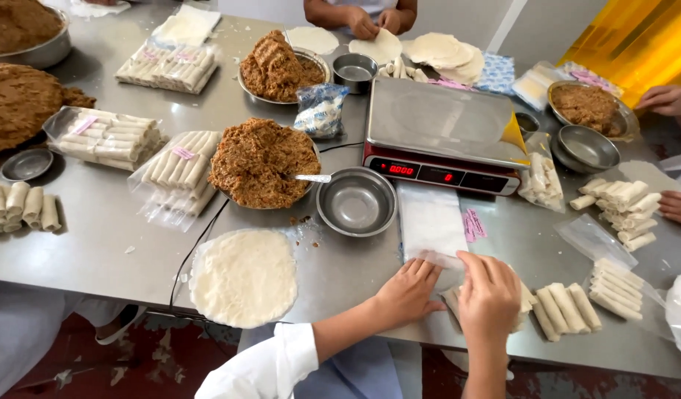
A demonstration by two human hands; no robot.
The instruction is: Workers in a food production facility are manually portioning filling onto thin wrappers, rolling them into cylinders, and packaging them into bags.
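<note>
the person's left hand (408,293) and right hand (489,293) met at the near edge of the steel table (97,244), both closed on the open mouth of a clear plastic bag (431,222) that lay flat toward the digital scale (440,140). the left fingers pinched the bag's lower lip; the right hand pressed down over a few rolled spring rolls (453,301) half hidden beneath it. loose spring rolls (567,309) lay just to the right, touching one another in a row. to the left sat a round rice-paper wrapper (244,277), and beyond it an empty steel bowl (356,201) beside a plate heaped with brown filling (256,164). sealed packs of rolls (176,171) rested farther left. other people's hands worked at the far and right edges.

the step in hand looked like bagging, the rolls just entering the bag. the next move would call for holding the mouth wide and sliding the rolls in straight, without crushing them.
</note>
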